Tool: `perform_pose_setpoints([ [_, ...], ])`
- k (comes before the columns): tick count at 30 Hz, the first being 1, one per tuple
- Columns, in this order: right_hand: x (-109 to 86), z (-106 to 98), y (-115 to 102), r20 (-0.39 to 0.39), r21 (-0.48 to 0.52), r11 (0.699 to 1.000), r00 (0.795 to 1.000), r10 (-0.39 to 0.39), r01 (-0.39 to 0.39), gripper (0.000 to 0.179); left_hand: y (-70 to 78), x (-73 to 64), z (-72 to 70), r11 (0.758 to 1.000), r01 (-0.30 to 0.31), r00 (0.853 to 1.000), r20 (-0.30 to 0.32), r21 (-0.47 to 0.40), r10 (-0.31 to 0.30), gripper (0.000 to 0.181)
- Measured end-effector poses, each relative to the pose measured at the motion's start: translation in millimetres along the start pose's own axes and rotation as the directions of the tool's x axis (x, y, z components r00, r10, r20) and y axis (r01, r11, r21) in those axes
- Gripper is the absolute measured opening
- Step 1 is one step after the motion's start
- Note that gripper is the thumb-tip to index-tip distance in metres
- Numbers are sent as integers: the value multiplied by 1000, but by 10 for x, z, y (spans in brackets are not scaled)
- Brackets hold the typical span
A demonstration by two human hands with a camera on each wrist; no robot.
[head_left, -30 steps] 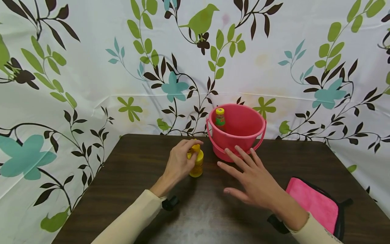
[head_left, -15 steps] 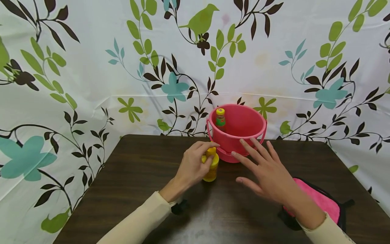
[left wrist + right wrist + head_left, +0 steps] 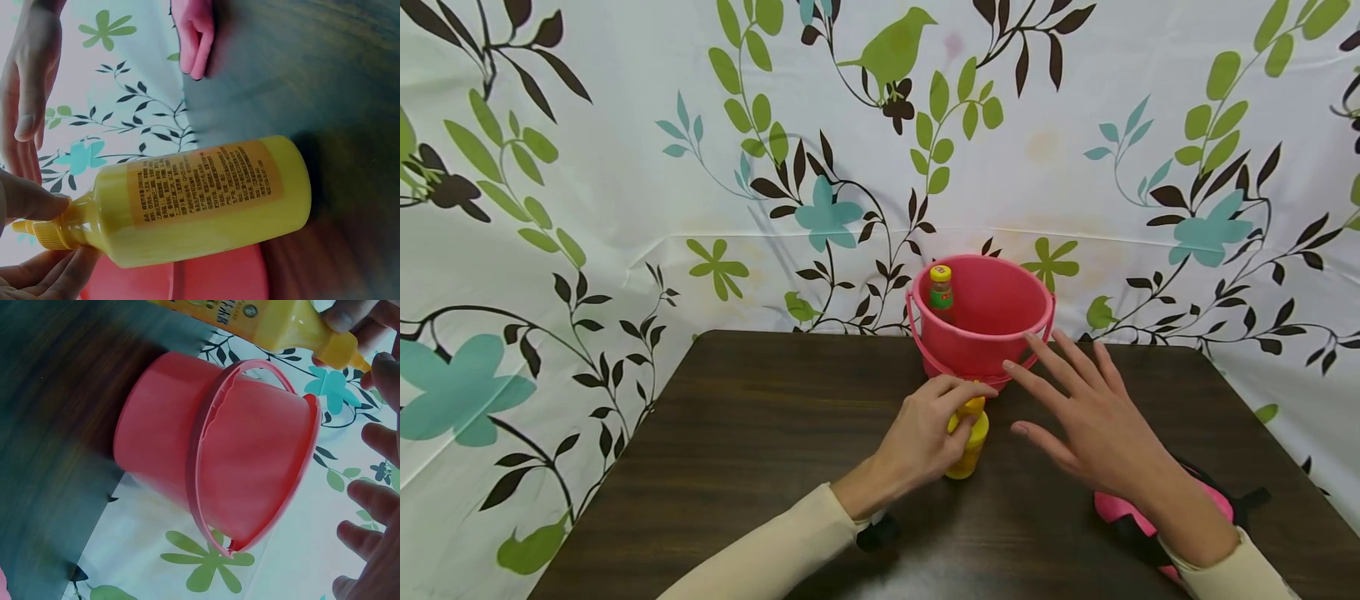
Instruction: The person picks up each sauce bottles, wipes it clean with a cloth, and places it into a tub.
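My left hand [image 3: 925, 429] pinches a yellow squeeze bottle [image 3: 206, 200] by its neck, just under the pointed yellow cap [image 3: 50, 234]. The bottle is upright in the head view, in front of the pink bucket [image 3: 977, 354], and an orange label with small print faces the left wrist camera. To its right, my right hand [image 3: 1093, 425] is held up with fingers spread and nothing in it. Its fingertips overlap the bucket's right side in the head view. Inside the bucket stands a small jar [image 3: 941, 290] with a yellow lid and green label; its lower part is hidden by the rim.
A pink cloth-like item with black edging [image 3: 1213, 496] lies at the right of the dark wooden table [image 3: 760, 417], partly behind my right forearm. The bucket's handle [image 3: 199, 450] hangs down its front. A leaf-patterned curtain [image 3: 625, 167] rises behind the table.
My left hand has carried the yellow squeeze bottle rightward and nearer to me, now in front of the bucket. My right hand has shifted to the right, still spread. The bucket and jar stay put.
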State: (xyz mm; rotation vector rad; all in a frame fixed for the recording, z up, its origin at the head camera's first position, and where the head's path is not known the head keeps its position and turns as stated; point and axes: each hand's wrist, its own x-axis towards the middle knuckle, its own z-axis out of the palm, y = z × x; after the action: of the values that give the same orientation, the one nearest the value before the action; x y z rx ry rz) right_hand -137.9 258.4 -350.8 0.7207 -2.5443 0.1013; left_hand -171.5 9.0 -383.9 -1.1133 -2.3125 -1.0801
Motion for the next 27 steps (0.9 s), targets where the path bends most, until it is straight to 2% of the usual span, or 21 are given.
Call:
perform_pose_setpoints([
  [7,-42,-5,41,-11,-6,1000,1000,-16,16,81,-40,-30,28,999,52,998,18,1,-52,48],
  [12,-75,-42,67,-6,-9,1000,1000,-3,3,84,-44,-32,7,997,66,997,32,39,-68,48],
  [15,-122,-56,99,5,-13,1000,1000,21,-21,85,-36,-29,-13,993,58,997,37,105,-63,49],
  [20,-301,-31,204,47,-15,996,995,85,-84,84,-13,-21,-47,971,48,997,50,236,-62,51],
  [22,-406,-1,247,108,-14,992,986,128,-127,84,-10,-23,-55,965,49,996,60,256,-66,52],
  [24,-528,51,291,194,-23,984,965,178,-177,85,-8,-27,-58,965,51,995,70,257,-71,54],
  [27,-723,154,357,328,-10,963,909,258,-269,86,-14,-31,-56,965,51,995,74,257,-72,55],
])
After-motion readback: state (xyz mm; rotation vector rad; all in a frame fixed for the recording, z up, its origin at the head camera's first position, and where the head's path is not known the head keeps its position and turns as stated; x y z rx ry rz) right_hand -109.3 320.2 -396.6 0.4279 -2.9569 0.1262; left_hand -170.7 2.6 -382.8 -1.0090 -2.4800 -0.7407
